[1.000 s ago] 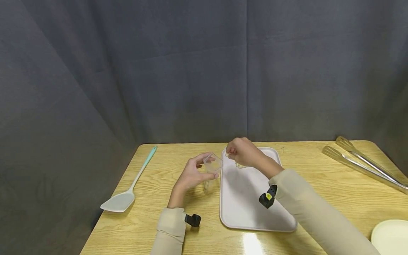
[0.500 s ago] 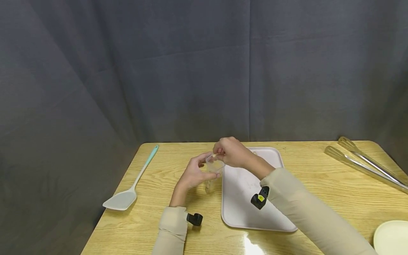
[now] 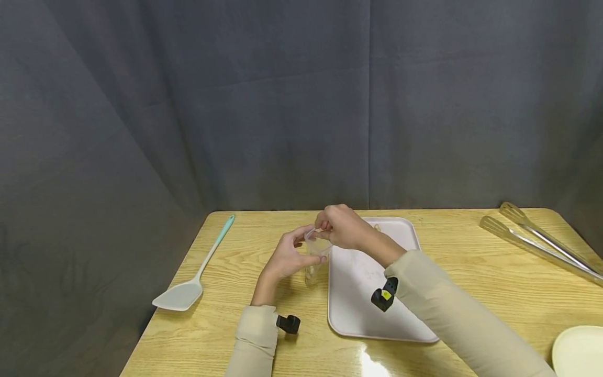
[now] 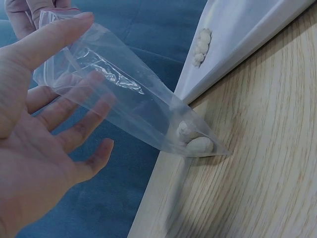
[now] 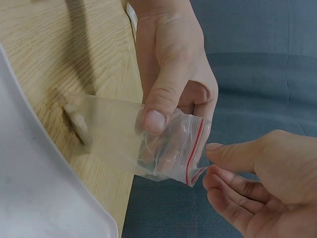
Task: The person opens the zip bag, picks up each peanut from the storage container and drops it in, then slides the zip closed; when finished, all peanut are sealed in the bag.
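Observation:
A clear zip bag with a red line along its mouth hangs with its bottom corner down at the wooden table. My left hand holds it near the top, thumb on one side and fingers on the other. With thumb and index finger my right hand pinches a corner of the bag's mouth. Two pale, rounded lumps lie in the bottom corner, as the left wrist view shows. On the tray beside the bag sits a pale, knobbly piece, mostly hidden behind the right hand in the head view.
To the left lies a spatula with a mint-green handle end. Metal tongs lie at the far right of the wooden table, and a cream plate shows at the right front. A dark curtain hangs behind the table.
My right hand has moved left from over the tray to the bag's mouth. The pale piece in its fingers earlier no longer shows there. My left hand stays nearly still with the bag.

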Tool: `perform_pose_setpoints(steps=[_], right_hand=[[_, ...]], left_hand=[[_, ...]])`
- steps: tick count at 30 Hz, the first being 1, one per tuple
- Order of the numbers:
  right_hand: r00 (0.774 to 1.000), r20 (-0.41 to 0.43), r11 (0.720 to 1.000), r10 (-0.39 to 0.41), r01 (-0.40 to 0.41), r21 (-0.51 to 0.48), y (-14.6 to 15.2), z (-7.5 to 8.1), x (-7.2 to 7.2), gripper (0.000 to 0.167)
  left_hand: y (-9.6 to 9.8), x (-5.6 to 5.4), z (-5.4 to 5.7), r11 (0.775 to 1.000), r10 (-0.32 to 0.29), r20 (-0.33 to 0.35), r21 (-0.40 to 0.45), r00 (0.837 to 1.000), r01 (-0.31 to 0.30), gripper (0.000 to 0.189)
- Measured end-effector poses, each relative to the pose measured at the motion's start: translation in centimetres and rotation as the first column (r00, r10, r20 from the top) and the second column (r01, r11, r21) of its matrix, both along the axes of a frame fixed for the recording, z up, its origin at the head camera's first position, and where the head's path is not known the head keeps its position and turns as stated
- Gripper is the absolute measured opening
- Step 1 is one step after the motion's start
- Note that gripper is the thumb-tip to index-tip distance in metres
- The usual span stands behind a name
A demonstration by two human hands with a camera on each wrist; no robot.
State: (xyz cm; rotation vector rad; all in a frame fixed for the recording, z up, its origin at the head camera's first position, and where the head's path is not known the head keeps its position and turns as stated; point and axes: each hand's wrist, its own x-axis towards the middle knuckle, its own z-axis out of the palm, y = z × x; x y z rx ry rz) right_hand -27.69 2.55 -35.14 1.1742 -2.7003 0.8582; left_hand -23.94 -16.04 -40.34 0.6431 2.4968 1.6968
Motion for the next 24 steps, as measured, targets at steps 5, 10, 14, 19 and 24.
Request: perform_pose_setpoints(steps=[5, 10, 14, 19, 24], right_hand=[[1.000, 0.016, 1.000, -0.019, 0.019, -0.001, 0.5, 0.1, -0.1, 0.009], [0.999, 0.020, 0.999, -0.046, 0.046, -0.008, 1.7, 0.0, -0.5, 0.011], [0.995, 0.042, 0.996, -0.086, 0.086, -0.003, 2.9, -0.7, -1.4, 0.009], [0.982, 0.105, 0.988, -0.156, 0.154, 0.032, 4.1, -2.4, -2.8, 0.008], [0.981, 0.075, 0.983, -0.177, 0.172, 0.066, 5.6, -4.9, -4.0, 0.008]], left_hand=[[0.1, 0.0, 0.0, 1.000, -0.001, -0.002, 0.007, 1.000, 0.001, 0.069], [0.2, 0.0, -0.1, 1.000, -0.001, -0.008, 0.011, 1.000, 0.001, 0.069], [0.3, 0.0, -0.2, 1.000, 0.000, -0.004, 0.018, 1.000, 0.000, 0.069], [0.3, 0.0, -0.3, 1.000, 0.009, -0.009, 0.018, 1.000, -0.009, 0.068], [0.4, 0.1, -0.2, 1.000, 0.001, -0.019, 0.024, 1.000, -0.001, 0.069]])
